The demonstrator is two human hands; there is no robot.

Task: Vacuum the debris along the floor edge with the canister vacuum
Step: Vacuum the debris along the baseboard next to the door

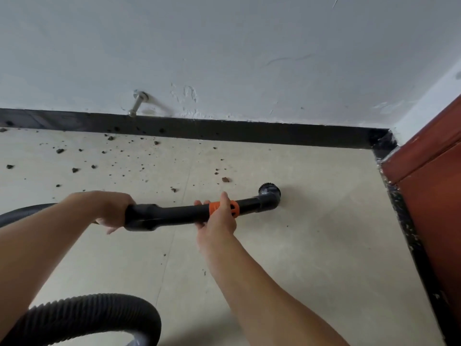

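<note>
Debris [74, 161] lies scattered on the floor [311, 245] below the black skirting [249, 136], mostly left of the nozzle [269, 193] in the head view (the only one). The left hand [107, 211] grips the wand [174, 213] at its hose end, fingers [111, 229] curled round it. The right hand [219, 218] wraps the orange collar [234, 208]. The nozzle sits nearer the corner, apart from most crumbs. Best to keep it low, draw it left slowly along the skirting, and linger on larger lumps.

Left hand [109, 209] grips the black wand [174, 214] near the hose [94, 310]; right hand [219, 216] holds its orange collar [234, 208]. Debris [74, 170] lies beyond the left hand.
</note>
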